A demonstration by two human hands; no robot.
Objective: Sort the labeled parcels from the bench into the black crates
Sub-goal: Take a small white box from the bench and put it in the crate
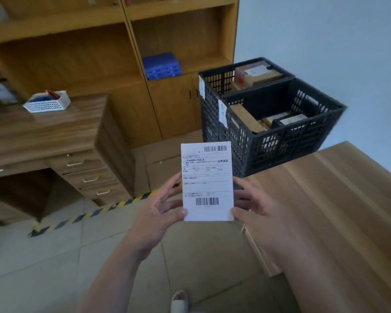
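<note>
Both my hands hold up a flat parcel (207,180) whose white shipping label with two barcodes faces me. My left hand (160,213) grips its left edge, thumb at the lower corner. My right hand (255,208) grips its right edge the same way. Beyond the parcel stand two black crates side by side. The near crate (287,141) holds brown boxes and a labeled parcel. The far crate (212,86) holds several cardboard parcels. The light wooden bench (339,199) lies on my right, its visible top bare.
A dark wooden desk (43,132) with drawers stands on the left, carrying a white basket (46,102). Behind it is a wooden shelf unit with a blue plastic block (161,66). Yellow-black tape (95,213) runs across the tiled floor. My slipper (178,300) shows below.
</note>
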